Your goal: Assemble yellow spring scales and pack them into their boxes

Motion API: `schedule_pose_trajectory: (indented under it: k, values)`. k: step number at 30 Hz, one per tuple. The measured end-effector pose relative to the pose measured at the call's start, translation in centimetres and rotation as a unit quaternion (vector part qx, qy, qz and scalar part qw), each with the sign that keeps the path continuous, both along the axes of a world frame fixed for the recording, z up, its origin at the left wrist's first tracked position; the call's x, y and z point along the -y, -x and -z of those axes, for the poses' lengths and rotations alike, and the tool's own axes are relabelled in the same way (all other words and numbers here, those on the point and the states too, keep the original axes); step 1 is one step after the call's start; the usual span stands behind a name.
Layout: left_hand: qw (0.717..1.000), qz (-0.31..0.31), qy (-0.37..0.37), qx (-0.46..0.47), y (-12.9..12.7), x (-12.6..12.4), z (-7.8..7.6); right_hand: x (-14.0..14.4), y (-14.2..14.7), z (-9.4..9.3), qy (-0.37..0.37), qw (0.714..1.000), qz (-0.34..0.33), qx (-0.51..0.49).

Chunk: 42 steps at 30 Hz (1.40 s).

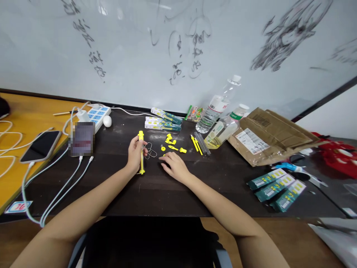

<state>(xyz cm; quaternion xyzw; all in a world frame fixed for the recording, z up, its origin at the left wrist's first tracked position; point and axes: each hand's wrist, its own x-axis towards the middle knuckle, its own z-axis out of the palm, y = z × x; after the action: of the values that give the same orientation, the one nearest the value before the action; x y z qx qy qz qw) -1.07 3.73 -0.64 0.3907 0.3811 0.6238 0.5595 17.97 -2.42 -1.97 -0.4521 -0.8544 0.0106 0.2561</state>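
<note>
Upright in my left hand (135, 153) is a slim yellow tube-shaped piece (141, 156) with a wider yellow top and a flared yellow lower end; the fingers wrap round its middle. Just right of it lies a loop of thin pale wire or cord (151, 150), partly behind the fingertips. My right hand (175, 166) rests low over the dark table, its fingers stretched and apart. Beyond those fingertips are a small yellow ring (163, 148), a bent yellow part (170, 139) and a yellow nozzle-like part (177, 149). Yellow rods (196, 145) and clear tubes (202, 143) lie farther right.
Narrow printed boxes (162, 124) lie at the back, more boxes (276, 189) at the right. Two bottles (213, 111) and a cardboard parcel (267, 134) stand back right, near scissors (301, 169). A power strip (99, 116), phone (41, 146) and cables occupy the left.
</note>
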Motion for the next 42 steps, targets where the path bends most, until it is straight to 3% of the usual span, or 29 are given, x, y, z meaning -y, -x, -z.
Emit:
schedule_pose_trajectory:
  k: [5, 10, 14, 17, 21, 24, 27, 33, 42]
  values:
    - [0.999, 0.022, -0.018, -0.017, -0.4, 0.6, 0.2, -2.7, 2.5, -0.9, -0.033, 0.992, 0.033, 0.114]
    - [0.998, 0.057, -0.007, -0.032, -0.5, 0.7, 0.4, -5.1, 5.9, -2.3, 0.030, 0.969, 0.071, 0.234]
    - [0.997, 0.071, -0.003, -0.028, -0.6, 0.9, 0.2, -5.2, 6.4, -2.9, 0.049, 0.967, 0.080, 0.235]
    - [0.996, 0.080, -0.008, -0.029, -0.7, 1.0, 0.1, -4.9, 4.7, -2.7, 0.040, 0.983, 0.088, 0.158]
    - [0.989, 0.137, -0.020, -0.044, -0.9, 1.3, 0.4, -3.9, 1.3, -1.7, 0.080, 0.989, 0.105, -0.069]
    - [0.979, 0.189, -0.018, -0.079, -1.1, 1.7, 0.6, -2.8, -0.3, -0.6, 0.134, 0.947, 0.113, -0.271]
    - [0.965, 0.232, -0.015, -0.123, -1.2, 2.3, 0.4, -1.9, -0.5, 0.1, 0.167, 0.903, 0.099, -0.383]
    - [0.956, 0.250, -0.022, -0.154, -1.1, 2.5, -0.1, -0.8, 0.4, -0.7, 0.133, 0.892, 0.064, -0.427]
    - [0.940, 0.300, -0.010, -0.162, -1.2, 2.3, 0.8, -0.6, 0.1, -1.1, 0.116, 0.875, 0.055, -0.467]
